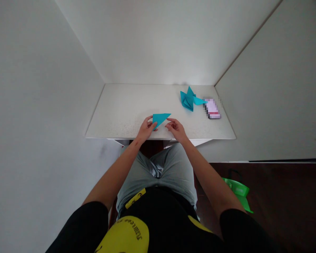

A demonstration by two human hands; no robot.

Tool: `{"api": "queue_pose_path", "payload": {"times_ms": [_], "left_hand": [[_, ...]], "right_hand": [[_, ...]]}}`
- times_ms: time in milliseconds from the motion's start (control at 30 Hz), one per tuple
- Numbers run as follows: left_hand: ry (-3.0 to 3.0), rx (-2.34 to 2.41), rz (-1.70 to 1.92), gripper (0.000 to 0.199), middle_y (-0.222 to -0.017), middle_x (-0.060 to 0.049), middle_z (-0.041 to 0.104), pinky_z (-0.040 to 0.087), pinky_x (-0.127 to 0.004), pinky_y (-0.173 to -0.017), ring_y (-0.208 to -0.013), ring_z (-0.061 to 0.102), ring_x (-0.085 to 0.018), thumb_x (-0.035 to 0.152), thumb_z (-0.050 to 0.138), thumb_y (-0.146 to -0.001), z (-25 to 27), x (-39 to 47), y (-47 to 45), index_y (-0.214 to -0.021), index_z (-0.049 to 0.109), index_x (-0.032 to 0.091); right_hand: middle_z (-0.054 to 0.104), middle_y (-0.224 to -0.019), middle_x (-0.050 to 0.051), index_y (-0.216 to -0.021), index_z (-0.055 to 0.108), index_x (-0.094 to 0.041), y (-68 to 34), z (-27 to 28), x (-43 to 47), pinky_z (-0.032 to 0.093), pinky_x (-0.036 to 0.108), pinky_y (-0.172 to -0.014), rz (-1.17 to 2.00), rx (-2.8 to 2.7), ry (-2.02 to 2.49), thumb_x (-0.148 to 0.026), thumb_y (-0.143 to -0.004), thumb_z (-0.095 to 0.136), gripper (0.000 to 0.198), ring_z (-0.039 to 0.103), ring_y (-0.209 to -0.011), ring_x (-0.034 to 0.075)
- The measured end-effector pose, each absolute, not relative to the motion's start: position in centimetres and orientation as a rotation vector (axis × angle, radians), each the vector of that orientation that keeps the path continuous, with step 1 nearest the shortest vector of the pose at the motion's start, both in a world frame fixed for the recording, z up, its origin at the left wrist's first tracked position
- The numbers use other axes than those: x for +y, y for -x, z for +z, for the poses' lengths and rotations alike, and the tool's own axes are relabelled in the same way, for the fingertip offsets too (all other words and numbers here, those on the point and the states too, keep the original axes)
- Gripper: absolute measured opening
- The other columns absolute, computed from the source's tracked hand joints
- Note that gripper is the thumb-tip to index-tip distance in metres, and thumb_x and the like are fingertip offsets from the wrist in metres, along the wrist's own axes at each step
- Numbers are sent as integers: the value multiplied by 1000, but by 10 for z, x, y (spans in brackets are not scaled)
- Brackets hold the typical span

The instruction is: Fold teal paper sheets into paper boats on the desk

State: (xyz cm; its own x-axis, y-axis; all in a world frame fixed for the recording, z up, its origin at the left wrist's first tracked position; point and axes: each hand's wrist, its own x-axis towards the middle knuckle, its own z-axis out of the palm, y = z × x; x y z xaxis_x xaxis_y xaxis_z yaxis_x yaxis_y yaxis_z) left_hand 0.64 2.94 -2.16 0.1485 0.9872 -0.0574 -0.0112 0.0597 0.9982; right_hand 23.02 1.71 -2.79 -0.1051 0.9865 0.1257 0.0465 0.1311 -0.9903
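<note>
A blue sheet of paper folded into a triangle (160, 118) is held above the front part of the white table. My left hand (147, 128) grips it at its left and lower corner, thumb on top and fingers behind. Just to the right of the paper is my right hand (176, 128), its fingers bent and apart, close to the triangle's right side. Nothing shows between the right fingers.
Folded blue paper shapes (188, 99) stand at the back right of the white table (121, 105). Beside them lies a phone-like object (212, 109), blurred out. Walls close in the table's back and sides. A green item (237, 191) rests low on the right.
</note>
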Motion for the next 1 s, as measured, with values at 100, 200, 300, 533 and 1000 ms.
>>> {"api": "queue_pose_path", "payload": {"times_ms": [100, 200, 300, 533, 1000], "left_hand": [[-1209, 1082, 1046, 80, -112, -11, 80, 68, -37, -84, -87, 76, -18, 62, 76, -93, -21, 29, -5, -154, 48, 19], [-1197, 1096, 1021, 67, -114, -10, 80, 70, -40, -85, -84, 77, -18, 58, 68, -101, -19, 28, -3, -153, 53, 18], [-1187, 1112, 1005, 61, -115, -11, 79, 71, -42, -87, -90, 78, -21, 54, 66, -103, -19, 29, -2, -152, 56, 17], [-1207, 1072, 1025, 62, -133, -14, 74, 71, -44, -90, -106, 75, -25, 56, 69, -99, -20, 29, -5, -148, 62, 17], [-1544, 1059, 781, 70, -112, -12, 80, 62, -38, -87, -97, 76, -26, 49, 93, -74, -4, 14, -4, -131, 70, 15]], "right_hand": [[73, -90, -1, -126, 65, -28, -220, -32, 22, 54, 32, -67, 1146, -1365, 1108, -66, -83, 81, 59, 62, -70, 16], [72, -93, -1, -124, 65, -28, -215, -34, 23, 55, 32, -65, 1088, -1381, 1143, -65, -84, 80, 57, 61, -72, 16], [71, -93, -1, -134, 63, -29, -215, -32, 20, 55, 32, -63, 1085, -1404, 1135, -64, -85, 80, 62, 61, -71, 16], [62, -82, -3, -143, 59, -30, -217, -26, 15, 48, 32, -57, 1094, -1436, 1128, -60, -86, 80, 68, 54, -62, 17], [74, -103, 2, -128, 62, -26, -212, -28, 11, 59, 36, -84, 938, -1471, 1219, -39, -83, 75, 49, 70, -89, 22]]}}
